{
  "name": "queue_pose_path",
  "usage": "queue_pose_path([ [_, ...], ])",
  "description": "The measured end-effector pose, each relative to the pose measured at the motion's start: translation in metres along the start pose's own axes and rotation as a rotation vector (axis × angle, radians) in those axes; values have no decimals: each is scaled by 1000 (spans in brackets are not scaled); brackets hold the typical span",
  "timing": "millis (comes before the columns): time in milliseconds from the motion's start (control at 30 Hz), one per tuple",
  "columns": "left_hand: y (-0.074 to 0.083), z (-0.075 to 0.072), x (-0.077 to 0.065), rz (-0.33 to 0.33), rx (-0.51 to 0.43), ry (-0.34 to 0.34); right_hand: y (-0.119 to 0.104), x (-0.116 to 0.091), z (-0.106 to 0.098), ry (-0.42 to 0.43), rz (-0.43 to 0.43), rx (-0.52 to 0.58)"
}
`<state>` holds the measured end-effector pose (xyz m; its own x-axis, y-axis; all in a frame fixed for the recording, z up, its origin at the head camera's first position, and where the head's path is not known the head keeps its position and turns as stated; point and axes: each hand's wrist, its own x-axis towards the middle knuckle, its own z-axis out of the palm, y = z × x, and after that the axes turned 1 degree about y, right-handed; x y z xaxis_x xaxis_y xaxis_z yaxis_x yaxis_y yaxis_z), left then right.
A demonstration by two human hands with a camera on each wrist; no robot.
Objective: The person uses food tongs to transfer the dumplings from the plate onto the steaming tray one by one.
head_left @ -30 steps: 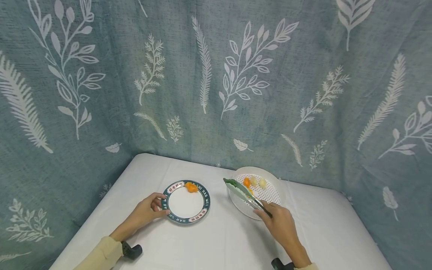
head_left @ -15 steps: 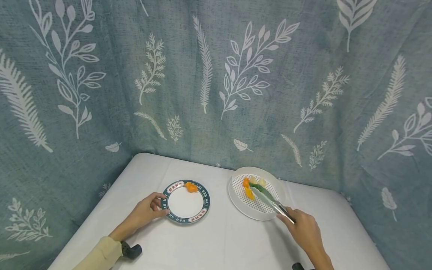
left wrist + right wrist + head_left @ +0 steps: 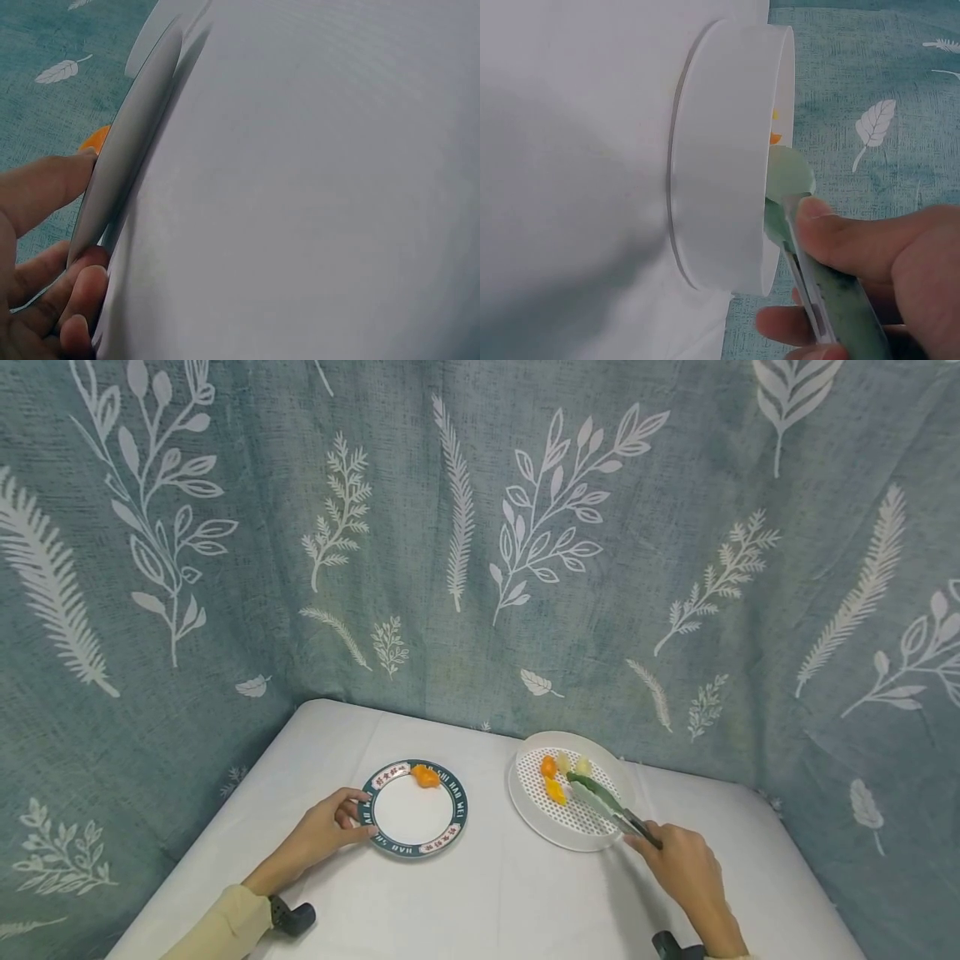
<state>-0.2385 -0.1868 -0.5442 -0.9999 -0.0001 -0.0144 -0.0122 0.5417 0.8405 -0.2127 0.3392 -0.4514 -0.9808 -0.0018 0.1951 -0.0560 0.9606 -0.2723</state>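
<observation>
My left hand [image 3: 333, 822] grips the left rim of a white plate [image 3: 412, 810] with a dark green lettered border, thumb above and fingers curled below in the left wrist view. A lumpy orange piece [image 3: 426, 776], like a small pepper, lies near the plate's far rim. Pinched in my right hand [image 3: 686, 864] are green food tongs [image 3: 600, 797], their tips over a round white strainer basket [image 3: 531, 814]. Inside the basket are an orange piece [image 3: 548, 767], a yellow piece [image 3: 555, 791] and two pale pieces [image 3: 583, 767]. Nothing shows between the tong tips.
A white cloth [image 3: 480, 893] covers the table. Behind and at both sides hangs a blue-green curtain [image 3: 420, 677] with white leaf prints. The basket's tall outer wall [image 3: 720, 157] faces the right wrist camera.
The tongs have swung right from the gap between plate and basket to over the basket, then slightly further right. My right hand moved right with them. The left hand and plate stayed put.
</observation>
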Motion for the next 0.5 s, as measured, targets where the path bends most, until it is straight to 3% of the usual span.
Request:
queue_pose_path([
  [500,1,0,0,-7,-12,-4,-2,11,0,-71,12,-54],
])
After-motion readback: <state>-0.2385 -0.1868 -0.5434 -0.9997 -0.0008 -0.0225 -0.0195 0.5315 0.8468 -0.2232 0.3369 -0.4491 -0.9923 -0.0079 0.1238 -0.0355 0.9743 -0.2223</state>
